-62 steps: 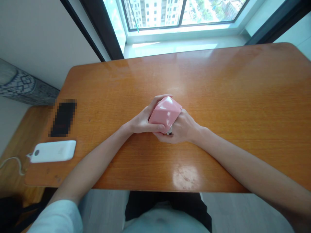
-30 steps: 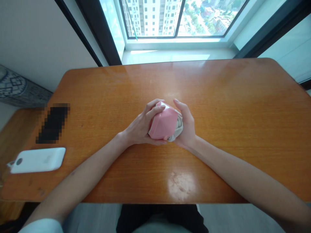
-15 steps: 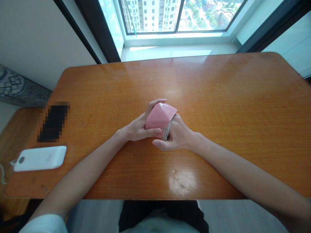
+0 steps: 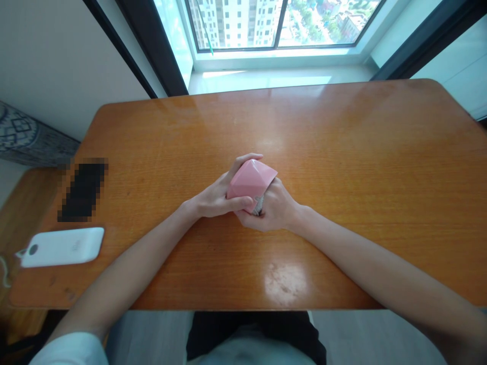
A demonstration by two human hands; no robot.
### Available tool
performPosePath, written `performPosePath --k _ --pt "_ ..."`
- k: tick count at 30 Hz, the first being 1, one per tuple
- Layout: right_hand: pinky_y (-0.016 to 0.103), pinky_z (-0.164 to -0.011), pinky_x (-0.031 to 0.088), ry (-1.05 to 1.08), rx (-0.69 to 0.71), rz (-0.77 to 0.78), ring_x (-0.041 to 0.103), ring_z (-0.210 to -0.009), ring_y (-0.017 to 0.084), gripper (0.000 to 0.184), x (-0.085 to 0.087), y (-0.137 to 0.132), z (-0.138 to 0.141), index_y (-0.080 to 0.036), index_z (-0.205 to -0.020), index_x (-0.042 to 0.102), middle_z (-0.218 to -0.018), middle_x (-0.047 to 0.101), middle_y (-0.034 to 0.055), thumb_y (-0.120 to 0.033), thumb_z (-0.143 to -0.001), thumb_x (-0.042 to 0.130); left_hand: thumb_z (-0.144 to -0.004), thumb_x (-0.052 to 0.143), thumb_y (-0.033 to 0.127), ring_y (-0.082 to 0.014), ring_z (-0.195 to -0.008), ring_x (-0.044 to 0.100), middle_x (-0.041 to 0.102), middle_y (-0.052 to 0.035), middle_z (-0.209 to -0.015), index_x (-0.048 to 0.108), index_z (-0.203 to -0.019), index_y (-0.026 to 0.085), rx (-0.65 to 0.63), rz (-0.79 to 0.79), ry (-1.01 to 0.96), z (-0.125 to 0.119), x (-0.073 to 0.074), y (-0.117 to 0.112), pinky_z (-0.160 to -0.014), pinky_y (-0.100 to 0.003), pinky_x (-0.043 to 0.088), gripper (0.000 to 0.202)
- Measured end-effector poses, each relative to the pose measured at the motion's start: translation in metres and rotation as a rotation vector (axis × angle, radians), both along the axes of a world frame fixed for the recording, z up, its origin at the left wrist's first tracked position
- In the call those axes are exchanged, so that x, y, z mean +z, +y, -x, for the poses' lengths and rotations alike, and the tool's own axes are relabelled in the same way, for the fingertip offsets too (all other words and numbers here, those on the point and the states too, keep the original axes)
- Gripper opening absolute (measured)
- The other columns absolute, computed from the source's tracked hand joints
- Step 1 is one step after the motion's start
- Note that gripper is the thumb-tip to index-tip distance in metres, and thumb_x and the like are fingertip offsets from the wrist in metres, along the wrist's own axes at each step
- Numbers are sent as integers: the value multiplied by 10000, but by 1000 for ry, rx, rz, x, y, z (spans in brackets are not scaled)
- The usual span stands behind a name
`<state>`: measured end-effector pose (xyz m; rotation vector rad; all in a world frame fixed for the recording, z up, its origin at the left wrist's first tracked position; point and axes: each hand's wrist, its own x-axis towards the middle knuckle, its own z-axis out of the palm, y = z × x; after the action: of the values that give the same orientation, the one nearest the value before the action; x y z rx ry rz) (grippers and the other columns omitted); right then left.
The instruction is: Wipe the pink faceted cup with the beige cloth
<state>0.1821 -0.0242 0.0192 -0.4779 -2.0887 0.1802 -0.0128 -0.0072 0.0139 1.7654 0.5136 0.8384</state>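
Observation:
A glossy pink object [image 4: 252, 178] with flat facets is held just above the middle of the wooden table. My left hand [image 4: 224, 196] is closed around its left side, fingers over the far side and thumb along the near side. At its lower right, my right hand [image 4: 277, 205] is closed and pressed against it, the thumb reaching beneath my left thumb. A bit of crumpled grey cloth-like material [image 4: 258, 205] shows between my right hand and the pink object. The fingers of my right hand are mostly hidden behind the object.
On the table [image 4: 342, 152], a white device [image 4: 63, 247] with a round dark spot lies at the left front. Behind it is a dark, pixelated rectangular thing [image 4: 83, 190]. A window [image 4: 279, 25] with a sill is beyond the far edge.
My right thumb has moved in toward the pink object, and less of the grey material shows. My left hand keeps its hold with little change.

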Motion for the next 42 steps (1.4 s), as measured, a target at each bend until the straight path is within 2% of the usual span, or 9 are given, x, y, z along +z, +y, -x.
performPosePath --k 9,19,23,28,33,37,42 --pt "355 -679 520 50 19 42 597 -632 172 166 -4 0 1 -232 -740 660 -641 655 -16 -299 -887 699 -893 809 675 -244 -1023 655 656 -90 -1265 389 -1640 310 6 -27 -9 0 2 2 -914 -383 563 931" --pt "343 -617 453 48 11 63 548 -582 155 193 -6 0 1 -241 -704 653 -606 640 -24 -312 -876 704 -882 798 724 -262 -1037 664 667 -104 -1286 412 -1637 306 18 -39 -2 0 -1 2 -909 -400 572 946" --pt "339 -600 417 22 -2 60 557 -586 155 259 -10 1 -1 -235 -692 673 -605 666 -13 -354 -921 689 -883 772 766 -309 -1153 665 651 -131 -1382 381 -1664 309 18 -45 -1 2 -3 3 -984 -446 570 986" --pt "352 -641 434 12 -15 110 569 -627 163 326 -12 1 -2 -225 -687 660 -625 675 2 -384 -971 668 -949 675 787 -369 -1347 629 596 -164 -1525 358 -1688 294 10 -61 -3 2 -4 3 -1170 -544 509 943" --pt "331 -613 395 21 31 176 504 -596 143 394 -9 3 -3 -231 -661 592 -595 603 -20 -408 -1007 653 -956 627 831 -396 -1512 543 473 -166 -1707 350 -1707 310 12 -77 -62 0 -8 3 -1279 -578 456 955" --pt "323 -628 402 43 102 242 509 -633 141 358 -1 2 -3 -228 -696 575 -638 596 -23 -371 -1014 659 -950 643 828 -384 -1476 586 444 -148 -1743 287 -1740 360 9 -105 -91 0 -10 4 -1243 -566 510 984" --pt "337 -657 408 79 158 462 458 -649 141 423 16 0 0 -247 -687 466 -642 506 -40 -429 -1029 636 -960 583 863 -397 -1433 621 445 -144 -1746 259 -1750 380 48 -138 -92 1 -9 5 -1216 -599 531 980"
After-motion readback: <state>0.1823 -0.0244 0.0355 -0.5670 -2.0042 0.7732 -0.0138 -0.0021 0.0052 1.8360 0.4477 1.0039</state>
